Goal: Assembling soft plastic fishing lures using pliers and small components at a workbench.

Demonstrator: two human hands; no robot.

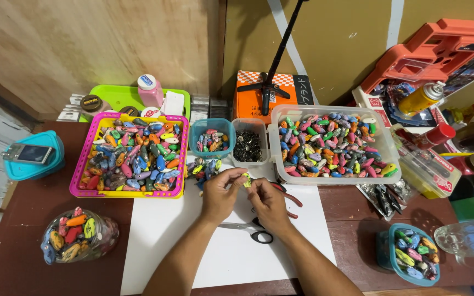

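Note:
My left hand point(221, 193) and my right hand point(268, 203) meet over a white sheet point(160, 241) at the table's middle. Together their fingertips pinch a small yellow-green lure-shaped piece point(246, 179). Red-handled pliers point(291, 197) lie just past my right hand, partly hidden by it. Black-handled scissors point(253, 233) rest on the sheet beneath my wrists. A small pile of coloured pieces point(203, 169) lies just beyond my left hand.
A pink and yellow basket point(80, 164) and a clear tub point(382, 140) hold several coloured pieces. Between them stand a small blue tub point(194, 134) and a clear tub of dark bits point(248, 145). A jar point(78, 234) lies at left, another blue tub point(412, 255) at right.

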